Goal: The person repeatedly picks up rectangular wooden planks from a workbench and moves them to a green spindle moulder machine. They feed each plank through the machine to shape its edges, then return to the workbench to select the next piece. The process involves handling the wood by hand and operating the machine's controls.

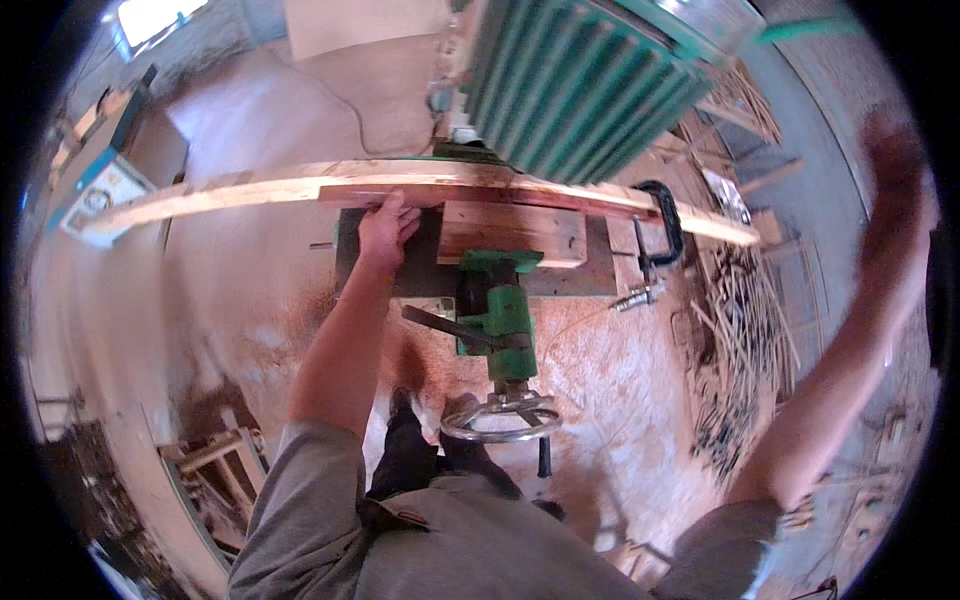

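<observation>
A reddish-brown wooden strip (350, 195) lies along the near side of a long pale wooden beam (250, 180), which spans the machine from left to right. My left hand (385, 232) grips the strip's near edge, fingers bent against it. A wooden block (510, 232) sits between the strip and a green screw clamp (512, 315) with a metal handwheel (500, 418). At the right, a black C-clamp (672, 225) holds strip and beam together. My right hand (892, 145) is raised far right, away from the wood; motion blur hides its fingers.
A ribbed green motor housing (585, 90) looms over the beam's far side. Piled thin wood offcuts (745, 350) lie on the right-hand floor. A grey-and-blue cabinet (105, 195) stands by the beam's left end. A wooden frame (225, 465) is at lower left.
</observation>
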Tool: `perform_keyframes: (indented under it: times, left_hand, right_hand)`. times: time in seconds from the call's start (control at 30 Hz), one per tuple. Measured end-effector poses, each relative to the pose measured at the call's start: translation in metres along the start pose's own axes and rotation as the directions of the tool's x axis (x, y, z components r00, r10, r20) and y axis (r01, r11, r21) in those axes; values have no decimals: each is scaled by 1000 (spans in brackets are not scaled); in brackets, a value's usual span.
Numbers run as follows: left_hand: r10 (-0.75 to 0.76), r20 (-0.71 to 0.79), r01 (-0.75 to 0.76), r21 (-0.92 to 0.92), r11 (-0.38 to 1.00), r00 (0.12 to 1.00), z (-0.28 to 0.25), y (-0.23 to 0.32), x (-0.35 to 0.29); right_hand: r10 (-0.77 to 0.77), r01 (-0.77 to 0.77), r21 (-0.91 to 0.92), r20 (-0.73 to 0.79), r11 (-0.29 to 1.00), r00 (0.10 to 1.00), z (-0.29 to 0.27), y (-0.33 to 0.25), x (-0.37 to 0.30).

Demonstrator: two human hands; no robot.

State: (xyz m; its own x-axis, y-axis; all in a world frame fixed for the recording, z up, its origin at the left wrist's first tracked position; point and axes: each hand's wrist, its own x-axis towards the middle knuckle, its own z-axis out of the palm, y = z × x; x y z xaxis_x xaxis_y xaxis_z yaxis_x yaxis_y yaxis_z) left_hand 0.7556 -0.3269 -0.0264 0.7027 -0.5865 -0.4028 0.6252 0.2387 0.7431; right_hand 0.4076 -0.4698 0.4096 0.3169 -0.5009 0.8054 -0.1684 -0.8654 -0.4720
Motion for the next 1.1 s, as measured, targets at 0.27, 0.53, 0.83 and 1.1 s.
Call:
perform_keyframes:
  times: [0.27, 0.53, 0.83, 1.1]
  left_hand:
    - [-25, -17, 26, 42, 999, 1000, 16, -6, -4]
    - [-54, -80, 55, 17, 998, 995, 15, -6, -10]
    - [18, -27, -20, -44, 999, 999, -21, 19, 9]
    - [332, -135, -334, 4, 943, 934, -118, 154, -7]
  right_hand:
    - [104, -352, -24, 972, 936, 210, 251, -29, -252]
    - [807, -836, 548, 488, 12, 331, 97, 133, -301]
    - [829, -885, 216, 313, 413, 463, 41, 151, -358]
    - [831, -827, 181, 76, 532, 551, -7, 85, -337]
